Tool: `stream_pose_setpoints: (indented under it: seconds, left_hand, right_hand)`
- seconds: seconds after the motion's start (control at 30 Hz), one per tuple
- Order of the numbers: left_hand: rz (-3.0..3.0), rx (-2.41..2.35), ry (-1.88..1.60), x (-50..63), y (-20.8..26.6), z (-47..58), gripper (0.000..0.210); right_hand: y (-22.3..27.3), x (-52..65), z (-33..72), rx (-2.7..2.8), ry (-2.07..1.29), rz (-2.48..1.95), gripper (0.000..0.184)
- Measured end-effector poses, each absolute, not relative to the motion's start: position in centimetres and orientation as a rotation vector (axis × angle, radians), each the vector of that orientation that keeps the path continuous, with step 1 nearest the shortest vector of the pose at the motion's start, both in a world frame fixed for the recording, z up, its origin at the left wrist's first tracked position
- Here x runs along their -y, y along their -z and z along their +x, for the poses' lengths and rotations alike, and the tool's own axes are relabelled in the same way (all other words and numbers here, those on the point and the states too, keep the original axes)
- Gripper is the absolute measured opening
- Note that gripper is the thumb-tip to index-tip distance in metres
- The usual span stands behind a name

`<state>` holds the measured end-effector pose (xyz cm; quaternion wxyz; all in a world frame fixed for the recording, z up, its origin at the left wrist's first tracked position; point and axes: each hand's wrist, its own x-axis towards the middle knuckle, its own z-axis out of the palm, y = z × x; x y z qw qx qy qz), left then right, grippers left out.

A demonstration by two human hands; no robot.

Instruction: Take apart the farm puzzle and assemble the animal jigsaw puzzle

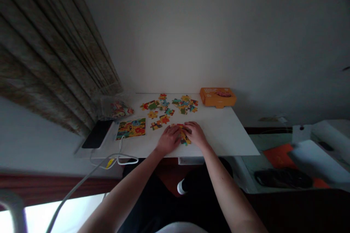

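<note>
Joined jigsaw puzzle pieces (185, 139) lie near the front of the white table, between my two hands. My left hand (168, 139) presses on their left side, fingers bent over the edge. From the right, my right hand (195, 133) has its fingers closed on the upper part of the same pieces. The fingers hide much of what they touch. Just left of my left hand lie a few loose puzzle pieces (160, 122). Farther back are two scattered groups, the left pieces (153, 105) and the right pieces (186, 103). A colourful picture card (131, 128) lies at the left.
An orange box (218, 97) stands at the back right of the table (226, 134). At the left are a clear plastic bag (116, 108) with more pieces, a black tablet-like slab (96, 134) and a white cable (120, 156). A curtain (54, 43) hangs beside them.
</note>
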<state>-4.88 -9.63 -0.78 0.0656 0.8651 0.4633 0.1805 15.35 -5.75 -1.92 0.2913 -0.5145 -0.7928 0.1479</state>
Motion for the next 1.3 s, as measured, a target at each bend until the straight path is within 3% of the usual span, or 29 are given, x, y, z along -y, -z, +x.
stream_pose_setpoints:
  seconds: [1.1,1.3]
  left_hand:
    - [2.623,-1.358,-0.625,9.6,1.8,-5.0,0.034]
    - [2.375,-1.837,-0.712,8.6,0.9,-7.6,0.039]
  right_hand:
    - [2.9,5.5,15.5,2.086,-0.342,-1.244,0.02]
    - [3.0,5.3,15.6,2.074,-0.362,-1.246,0.016]
